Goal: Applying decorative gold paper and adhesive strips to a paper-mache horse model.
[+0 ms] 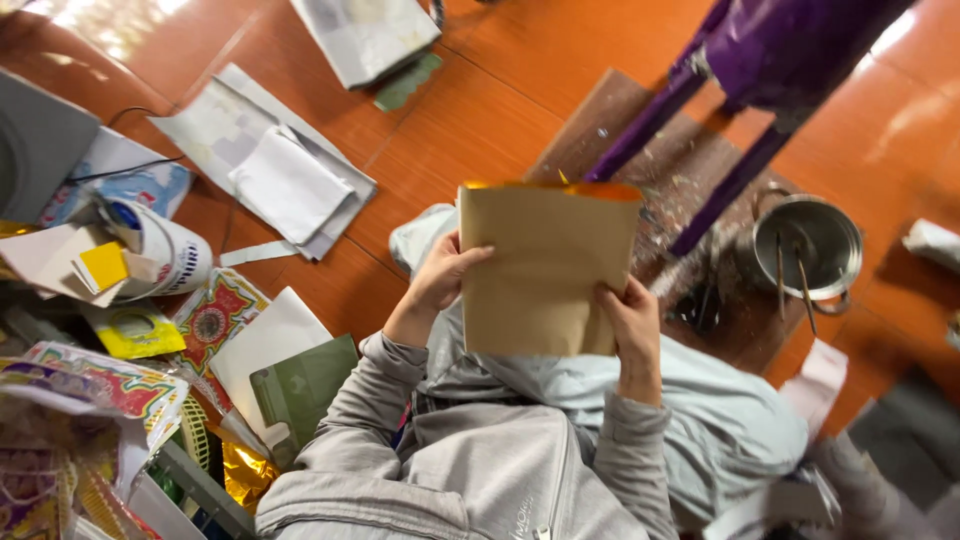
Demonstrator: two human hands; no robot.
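Left hand (440,275): closed on the left edge of the brown paper sheet (545,270), thumb across its face, fingers curled behind.
Right hand (628,318): pinching the sheet's lower right edge, thumb on the face, fingers behind and hidden.
Sheet position: held up in the air over the lap, face toward the camera, well clear of the orange floor (470,120); a strip of orange-gold shows along its top edge.
Grip risk: both holds sit low and at the edges, so the unsupported top could, I judge, flop forward or buckle.
Crease risk: a tighter squeeze by either thumb would likely dent or fold the thin paper where it is pinched.
Slip risk: if one hand lets go, the sheet would swing from the other corner and could tear or drop onto the lap.
Nearby hazard: the metal pot (808,245) with sticks standing in it lies on the floor just beyond the right hand; a wide swing of the elbow could knock it over.
Clutter: printed papers (215,320), a green card (305,385) and white sheets (290,185) lie spread at the left, where a dropped sheet could get lost.
Purple stool (740,70): its legs stand close ahead, limiting room to extend the sheet.
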